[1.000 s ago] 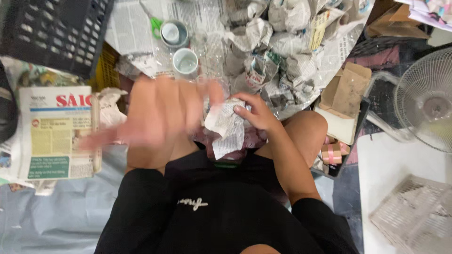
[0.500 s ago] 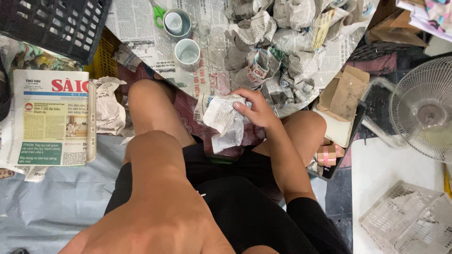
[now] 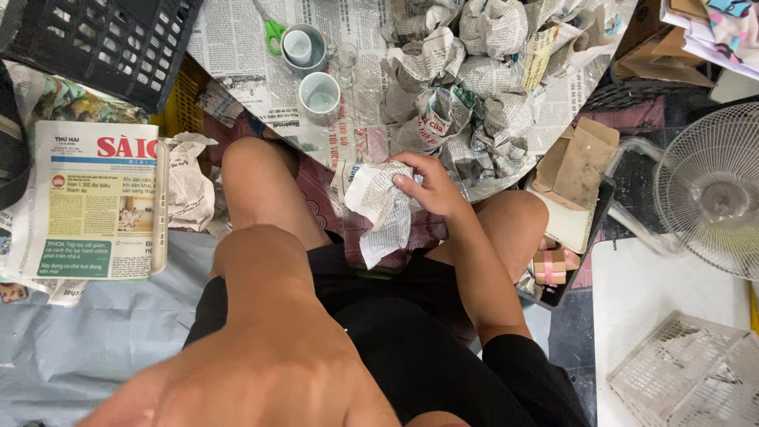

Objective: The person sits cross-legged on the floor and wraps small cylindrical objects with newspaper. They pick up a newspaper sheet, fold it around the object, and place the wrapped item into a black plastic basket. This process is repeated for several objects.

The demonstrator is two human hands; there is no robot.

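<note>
Right hand [image 3: 431, 190]: gripping a newspaper-wrapped bundle [image 3: 381, 207] above the lap; thumb pressing on top, fingers curling round the back, closed on it.
Left hand [image 3: 237, 387]: coming up very close to the lens, blurred; can't tell if fingers are open or closed, holding nothing visible.
Bundle: sitting betw. the knees, loose paper tail hanging down twd the black shorts [image 3: 411, 332]; what's inside isn't showing.
Step, my read: wrapping — tail is needing folding in & tucking.
Doing it well: keeping thumb pressure on the top fold so the paper isn't springing open; bringing the other hand under the tail, rolling it round tight, twisting the end.
Nearby: pile of wrapped bundles [image 3: 474, 71] ahead on the spread newspaper; two white cups [image 3: 320, 93] & green-handled scissors [image 3: 273, 30] beyond the left knee; folded newspaper stack [image 3: 99, 202] to the left; black crate [image 3: 95, 43] top left; fan [image 3: 715, 190] on the right.
Risk: loose tail catching or unrolling if grip is easing.
</note>
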